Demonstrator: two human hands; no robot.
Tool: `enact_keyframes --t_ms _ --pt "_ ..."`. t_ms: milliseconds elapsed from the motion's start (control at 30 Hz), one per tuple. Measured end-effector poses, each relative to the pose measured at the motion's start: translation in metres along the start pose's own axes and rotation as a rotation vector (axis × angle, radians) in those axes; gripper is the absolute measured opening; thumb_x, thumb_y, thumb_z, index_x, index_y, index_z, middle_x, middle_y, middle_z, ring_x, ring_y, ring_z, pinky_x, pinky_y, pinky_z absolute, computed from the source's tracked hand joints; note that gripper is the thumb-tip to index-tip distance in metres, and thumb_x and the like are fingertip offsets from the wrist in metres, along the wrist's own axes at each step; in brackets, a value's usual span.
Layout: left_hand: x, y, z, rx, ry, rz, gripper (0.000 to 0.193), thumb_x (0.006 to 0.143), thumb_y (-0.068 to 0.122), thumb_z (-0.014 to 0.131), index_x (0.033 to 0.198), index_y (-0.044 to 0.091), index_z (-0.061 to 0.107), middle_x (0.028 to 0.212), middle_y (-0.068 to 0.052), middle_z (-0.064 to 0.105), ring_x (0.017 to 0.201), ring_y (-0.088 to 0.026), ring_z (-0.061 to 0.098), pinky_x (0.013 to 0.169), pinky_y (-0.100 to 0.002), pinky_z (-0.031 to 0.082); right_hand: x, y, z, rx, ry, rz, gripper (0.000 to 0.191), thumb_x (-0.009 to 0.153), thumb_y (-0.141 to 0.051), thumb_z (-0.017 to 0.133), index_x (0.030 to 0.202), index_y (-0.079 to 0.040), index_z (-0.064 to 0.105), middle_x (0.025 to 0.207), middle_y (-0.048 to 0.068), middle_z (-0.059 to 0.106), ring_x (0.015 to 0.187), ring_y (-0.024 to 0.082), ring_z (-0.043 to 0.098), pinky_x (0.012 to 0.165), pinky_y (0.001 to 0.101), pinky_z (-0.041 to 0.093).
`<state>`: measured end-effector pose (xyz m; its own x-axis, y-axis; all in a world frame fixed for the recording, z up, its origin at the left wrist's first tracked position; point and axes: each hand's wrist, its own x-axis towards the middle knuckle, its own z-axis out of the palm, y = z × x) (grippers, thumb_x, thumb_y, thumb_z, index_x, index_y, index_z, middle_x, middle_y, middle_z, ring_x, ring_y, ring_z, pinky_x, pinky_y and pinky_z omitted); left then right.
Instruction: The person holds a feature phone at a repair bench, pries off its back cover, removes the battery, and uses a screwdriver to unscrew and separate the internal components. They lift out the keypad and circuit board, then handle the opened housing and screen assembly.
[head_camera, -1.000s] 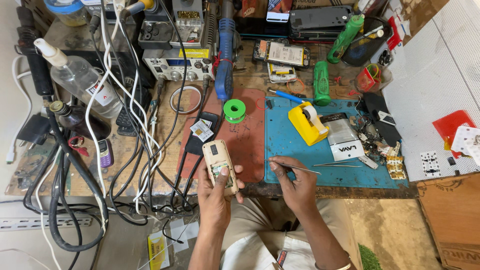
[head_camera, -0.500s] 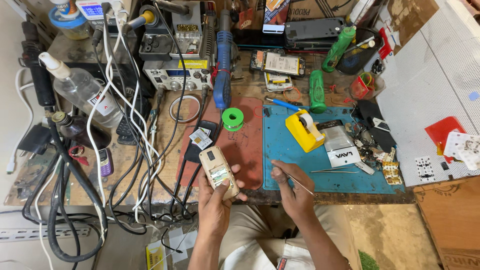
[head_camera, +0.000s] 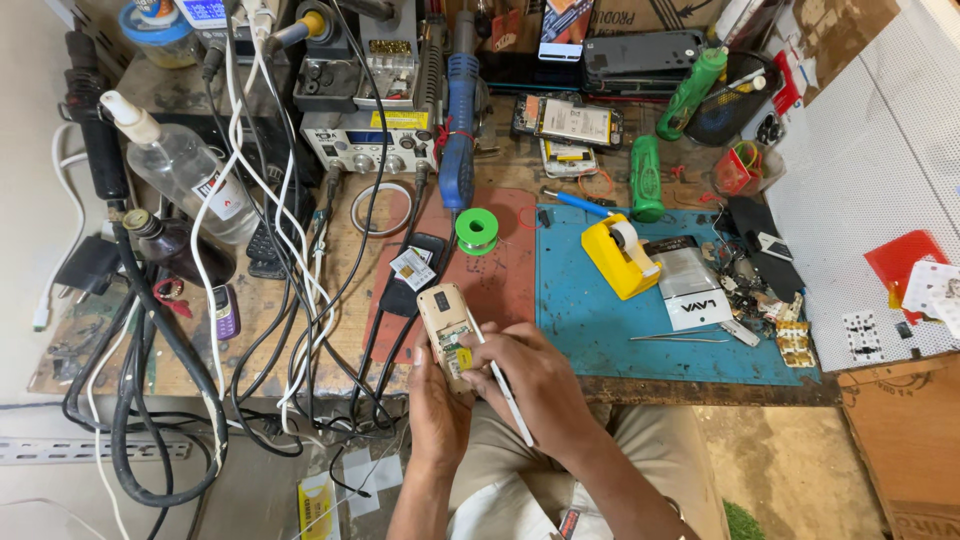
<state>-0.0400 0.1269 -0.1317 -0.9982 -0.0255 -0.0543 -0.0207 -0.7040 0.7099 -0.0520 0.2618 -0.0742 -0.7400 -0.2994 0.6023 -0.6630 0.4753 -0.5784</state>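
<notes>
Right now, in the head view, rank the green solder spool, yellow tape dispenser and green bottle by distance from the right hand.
1. Green solder spool: just beyond the right hand, on the red mat.
2. Yellow tape dispenser: up and rightward, on the blue mat.
3. Green bottle: farthest, behind the dispenser.

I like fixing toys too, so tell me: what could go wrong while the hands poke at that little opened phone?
The thin white tool in the right hand touches the opened phone; a slip might scratch its insides. The left hand holds the phone over the bench edge, so a dropped part could fall to the floor. Tangled cables lie close by and might snag.
</notes>
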Motion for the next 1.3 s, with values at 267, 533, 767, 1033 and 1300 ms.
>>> enact_keyframes --t_ms 267,533,767,1033,1300 --pt "-0.001 -0.005 -0.007 -0.033 -0.008 0.004 0.068 0.105 0.055 0.028 0.155 0.008 0.034 0.14 -0.019 0.06 0.121 -0.023 0.062 0.101 -0.038 0.051 0.006 -0.009 -0.002 -0.092 -0.075 0.027 0.026 0.081 -0.01 0.082 0.1 -0.009 0.065 0.099 0.002 0.074 0.095 0.025 0.066 0.08 0.0387 0.055" --pt "0.0 -0.005 -0.005 0.031 0.009 0.019 0.074 0.102 0.059 0.031 0.159 0.012 0.029 0.137 -0.009 0.054 0.118 -0.017 0.058 0.097 -0.037 0.051 0.01 -0.002 -0.002 -0.011 -0.143 0.135 0.023 0.082 -0.009 0.079 0.099 -0.008 0.064 0.09 0.003 0.071 0.092 0.027 0.066 0.078 0.0405 0.054" --pt "-0.002 -0.004 -0.004 0.073 -0.005 0.021 0.075 0.102 0.061 0.03 0.161 0.014 0.027 0.14 -0.009 0.054 0.118 -0.018 0.057 0.097 -0.038 0.051 0.01 0.002 0.001 -0.024 -0.135 0.138 0.023 0.079 -0.007 0.08 0.093 -0.008 0.062 0.09 0.004 0.072 0.091 0.027 0.066 0.077 0.0403 0.055" --pt "-0.002 -0.005 -0.004 0.081 -0.026 0.038 0.074 0.102 0.06 0.028 0.16 0.014 0.027 0.143 -0.009 0.052 0.124 -0.019 0.056 0.101 -0.039 0.05 0.01 -0.001 0.0 -0.026 -0.131 0.151 0.024 0.077 -0.006 0.081 0.092 -0.008 0.063 0.087 0.004 0.071 0.088 0.027 0.068 0.075 0.0404 0.055" --pt "-0.001 -0.008 -0.004 0.043 0.021 0.027 0.069 0.104 0.056 0.026 0.158 0.012 0.029 0.139 -0.009 0.056 0.123 -0.017 0.058 0.103 -0.037 0.049 0.01 0.003 -0.006 0.19 -0.134 0.304 0.023 0.079 -0.003 0.082 0.09 -0.005 0.062 0.088 0.005 0.073 0.076 0.02 0.07 0.067 0.0348 0.056"
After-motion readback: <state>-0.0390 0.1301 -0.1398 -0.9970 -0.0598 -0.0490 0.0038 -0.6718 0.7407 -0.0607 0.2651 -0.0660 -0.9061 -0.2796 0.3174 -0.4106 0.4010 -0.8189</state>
